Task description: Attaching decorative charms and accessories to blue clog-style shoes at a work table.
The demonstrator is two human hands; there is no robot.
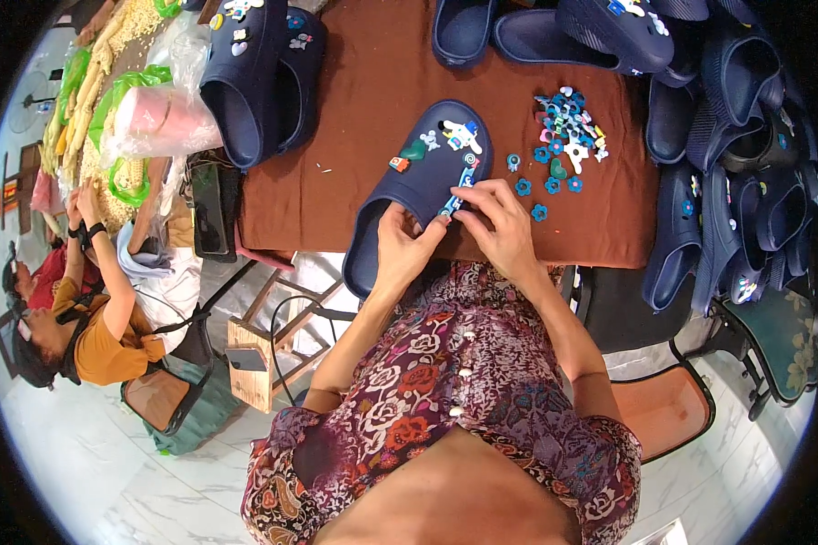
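A navy blue clog (409,186) lies at the table's near edge, its toe pointing away and its heel toward me. Colourful charms sit on its upper, among them a white cartoon-figure charm (463,136) and a green charm (414,150). My left hand (404,250) grips the clog, fingers reaching inside the foot opening and thumb at the rim. With its fingers bent together, my right hand (504,232) pinches a long blue-and-white charm (461,193) along the right side of the upper. The fingertips partly hide that charm.
A pile of loose charms (573,154) with blue flower charms (552,185) lies on the brown tablecloth (373,73) to the right. Navy clogs stand at the back left (245,109) and crowd the right side (673,227). Far left, another person (109,336) works.
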